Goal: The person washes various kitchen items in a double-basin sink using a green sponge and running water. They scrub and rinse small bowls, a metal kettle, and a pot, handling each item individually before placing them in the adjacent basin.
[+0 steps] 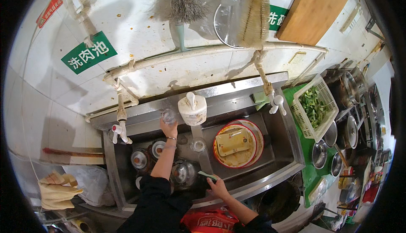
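My left hand (pixel 168 129) reaches over the left basin to the back ledge, its fingers around a small clear glass (pixel 168 116). Nearer to me, my right hand (pixel 219 188) grips a green scouring pad (pixel 207 175) by the front of the sink. Another clear glass (pixel 198 144) stands on the divider between the two basins. Below my left forearm, the left basin contains a lidded pot with an orange knob (pixel 139 159), a similar one (pixel 158 149) and a glass pot (pixel 183 172). A white pump bottle (pixel 192 109) stands at the back, right of my left hand.
Stacked red-rimmed basins (pixel 241 161) with a yellow packet (pixel 233 142) lie in the right sink. White taps (pixel 121 131) project over the sink. A green pad (pixel 260 98) rests on the back ledge. Right of the sink are a basket (pixel 331 112) of greens and several pots (pixel 352 133).
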Demonstrator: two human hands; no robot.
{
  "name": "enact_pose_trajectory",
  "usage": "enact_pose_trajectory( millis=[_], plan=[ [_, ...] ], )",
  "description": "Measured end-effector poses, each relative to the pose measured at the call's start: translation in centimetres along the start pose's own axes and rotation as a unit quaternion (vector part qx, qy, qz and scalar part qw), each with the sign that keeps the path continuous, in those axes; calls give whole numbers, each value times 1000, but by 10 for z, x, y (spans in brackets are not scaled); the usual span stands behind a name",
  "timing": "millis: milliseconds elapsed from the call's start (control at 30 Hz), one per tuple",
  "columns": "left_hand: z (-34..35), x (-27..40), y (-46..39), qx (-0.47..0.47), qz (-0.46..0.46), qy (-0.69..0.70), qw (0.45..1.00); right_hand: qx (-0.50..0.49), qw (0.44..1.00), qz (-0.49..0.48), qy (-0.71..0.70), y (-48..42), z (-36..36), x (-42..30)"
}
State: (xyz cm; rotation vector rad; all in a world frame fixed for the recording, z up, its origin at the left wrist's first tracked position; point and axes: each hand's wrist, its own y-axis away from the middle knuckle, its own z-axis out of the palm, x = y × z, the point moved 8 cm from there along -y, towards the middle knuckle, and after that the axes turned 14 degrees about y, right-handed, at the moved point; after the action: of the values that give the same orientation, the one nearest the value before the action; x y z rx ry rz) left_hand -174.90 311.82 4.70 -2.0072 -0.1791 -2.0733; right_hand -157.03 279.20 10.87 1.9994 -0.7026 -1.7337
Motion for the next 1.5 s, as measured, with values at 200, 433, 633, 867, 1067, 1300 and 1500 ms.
enact_pose_trajectory(
  millis=[200,433,633,867,1067,1300,1500],
  plan=[
    [-9,5,117,-116,-8,22,993,133,986,-58,87,7,-31,-15],
    [55,36,159,-257,10,58,965,198,976,-87,38,13,-49,-33],
    [40,54,174,-318,-54,0,947,306,820,-378,303,39,-54,-162],
    [-44,150,191,-379,82,-82,918,6,777,-388,496,-5,69,-152],
    [-95,174,188,-442,-3,-154,884,-189,931,-200,238,-71,143,-89],
    [-200,130,191,-108,-472,477,733,-46,721,-565,399,43,211,-185],
    [-259,153,136,-9,-214,314,925,23,678,-630,378,76,248,-191]
  ],
)
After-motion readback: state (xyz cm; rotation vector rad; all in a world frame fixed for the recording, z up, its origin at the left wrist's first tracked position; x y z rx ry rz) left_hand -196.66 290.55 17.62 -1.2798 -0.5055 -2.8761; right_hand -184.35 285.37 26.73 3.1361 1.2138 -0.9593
